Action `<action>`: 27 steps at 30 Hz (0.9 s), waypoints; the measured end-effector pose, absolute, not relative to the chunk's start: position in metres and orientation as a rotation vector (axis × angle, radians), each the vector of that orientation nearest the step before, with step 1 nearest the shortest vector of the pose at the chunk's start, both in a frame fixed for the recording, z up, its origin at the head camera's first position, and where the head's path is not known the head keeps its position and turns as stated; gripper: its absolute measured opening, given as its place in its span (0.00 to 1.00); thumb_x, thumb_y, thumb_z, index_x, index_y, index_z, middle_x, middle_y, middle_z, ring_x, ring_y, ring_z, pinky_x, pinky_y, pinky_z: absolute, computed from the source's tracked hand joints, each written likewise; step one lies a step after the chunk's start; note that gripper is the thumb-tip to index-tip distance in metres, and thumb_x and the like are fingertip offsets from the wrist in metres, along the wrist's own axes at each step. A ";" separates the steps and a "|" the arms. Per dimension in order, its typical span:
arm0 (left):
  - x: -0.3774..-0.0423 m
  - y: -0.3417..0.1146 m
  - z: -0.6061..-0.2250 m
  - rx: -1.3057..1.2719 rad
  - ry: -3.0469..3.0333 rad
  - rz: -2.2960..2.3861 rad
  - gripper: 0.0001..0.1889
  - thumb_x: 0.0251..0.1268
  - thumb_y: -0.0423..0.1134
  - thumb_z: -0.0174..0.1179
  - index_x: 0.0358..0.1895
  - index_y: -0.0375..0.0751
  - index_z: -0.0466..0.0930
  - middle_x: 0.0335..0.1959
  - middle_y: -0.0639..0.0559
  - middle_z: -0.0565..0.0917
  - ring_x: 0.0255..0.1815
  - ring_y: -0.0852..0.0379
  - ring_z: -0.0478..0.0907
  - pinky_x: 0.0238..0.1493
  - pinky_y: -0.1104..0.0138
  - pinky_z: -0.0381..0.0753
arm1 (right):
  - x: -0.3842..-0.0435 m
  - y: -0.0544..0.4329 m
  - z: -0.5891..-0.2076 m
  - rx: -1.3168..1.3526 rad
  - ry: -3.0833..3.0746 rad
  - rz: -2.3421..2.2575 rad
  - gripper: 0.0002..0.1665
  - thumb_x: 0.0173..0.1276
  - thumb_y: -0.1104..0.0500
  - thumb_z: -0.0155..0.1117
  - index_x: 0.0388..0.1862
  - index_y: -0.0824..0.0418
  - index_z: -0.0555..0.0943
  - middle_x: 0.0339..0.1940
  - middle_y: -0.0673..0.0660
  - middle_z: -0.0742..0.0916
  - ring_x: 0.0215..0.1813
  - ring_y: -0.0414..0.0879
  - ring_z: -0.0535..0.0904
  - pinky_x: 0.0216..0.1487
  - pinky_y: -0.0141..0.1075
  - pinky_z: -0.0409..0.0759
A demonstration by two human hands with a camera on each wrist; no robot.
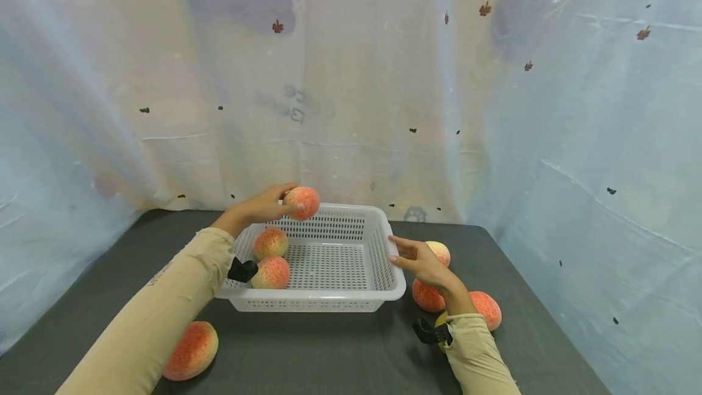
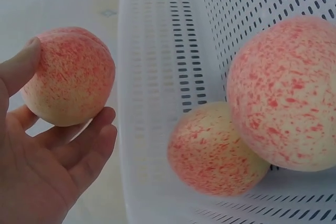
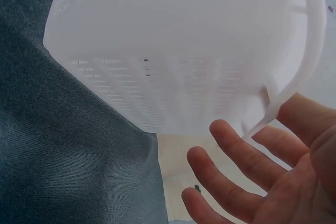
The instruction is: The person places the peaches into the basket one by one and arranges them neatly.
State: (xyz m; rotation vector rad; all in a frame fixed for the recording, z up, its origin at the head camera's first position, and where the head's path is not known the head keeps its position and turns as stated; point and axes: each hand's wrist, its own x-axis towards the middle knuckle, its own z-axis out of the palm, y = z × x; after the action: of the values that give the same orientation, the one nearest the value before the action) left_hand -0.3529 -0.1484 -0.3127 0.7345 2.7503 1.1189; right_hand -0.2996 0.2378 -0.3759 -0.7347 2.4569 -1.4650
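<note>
My left hand (image 1: 267, 203) grips a red-speckled peach (image 1: 303, 202) over the back left rim of a white slotted plastic basket (image 1: 318, 295). The left wrist view shows the thumb on one side of that peach (image 2: 71, 77) and the fingers curled beneath it. Inside the basket, two more peaches (image 1: 270, 242) lie along the left side. My right hand (image 1: 422, 263) is at the basket's right side. Its thumb and index finger pinch the rim (image 3: 315, 40) in the right wrist view, while the other fingers spread free below.
A large peach (image 1: 191, 351) lies on the dark table (image 1: 307, 352) at front left, partly behind the left sleeve. Several fruits, including a red peach (image 1: 485, 309), lie around the right forearm, some partly hidden. A plastic sheet (image 1: 351, 108) hangs behind the table.
</note>
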 end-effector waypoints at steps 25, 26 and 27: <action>-0.361 -0.141 -0.339 0.704 2.695 1.006 0.32 0.76 0.42 0.52 0.78 0.36 0.58 0.73 0.31 0.69 0.75 0.30 0.64 0.71 0.39 0.68 | -0.301 0.238 -0.376 -0.729 2.472 -1.458 0.39 0.77 0.60 0.60 0.79 0.72 0.57 0.70 0.76 0.75 0.67 0.67 0.77 0.64 0.53 0.80; -0.361 -0.140 -0.338 0.706 2.690 0.991 0.33 0.75 0.42 0.52 0.79 0.35 0.57 0.74 0.30 0.68 0.75 0.29 0.63 0.71 0.38 0.67 | -0.301 0.238 -0.376 -0.736 2.473 -1.455 0.39 0.77 0.60 0.60 0.79 0.73 0.57 0.70 0.76 0.75 0.67 0.67 0.78 0.64 0.53 0.80; -0.360 -0.139 -0.338 0.694 2.680 0.984 0.34 0.75 0.42 0.53 0.79 0.35 0.56 0.75 0.30 0.67 0.76 0.29 0.62 0.71 0.38 0.66 | -0.301 0.238 -0.377 -0.734 2.474 -1.458 0.39 0.77 0.60 0.60 0.79 0.73 0.57 0.70 0.76 0.75 0.67 0.67 0.78 0.64 0.53 0.80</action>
State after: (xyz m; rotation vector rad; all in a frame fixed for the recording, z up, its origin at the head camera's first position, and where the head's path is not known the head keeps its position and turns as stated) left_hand -0.3600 -0.1387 -0.3375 0.6940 2.6805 0.9837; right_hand -0.3012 0.2381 -0.3765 -0.7339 2.4739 -1.4579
